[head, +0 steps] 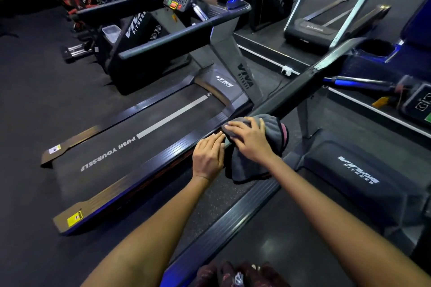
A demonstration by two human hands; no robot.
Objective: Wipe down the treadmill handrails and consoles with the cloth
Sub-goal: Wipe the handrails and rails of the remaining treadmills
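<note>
Two treadmills are seen side by side: the far treadmill (144, 130) with its belt marked in white and its console (178, 2) at the top, and the near one, whose handrail (293, 91) runs diagonally down toward the person. The end of that handrail is draped by the grey cloth (247, 168), part of which hangs loose below. The cloth is pressed against the rail by the right hand (249, 140), fingers spread and fairly flat over the fabric. The left hand (208, 156) is laid beside it with fingers nearly straight, touching the cloth's edge; nothing is gripped. Since the cloth is held by pressure alone, it could be dragged off the rounded end and dropped, and the rail's underside may be missed.
</note>
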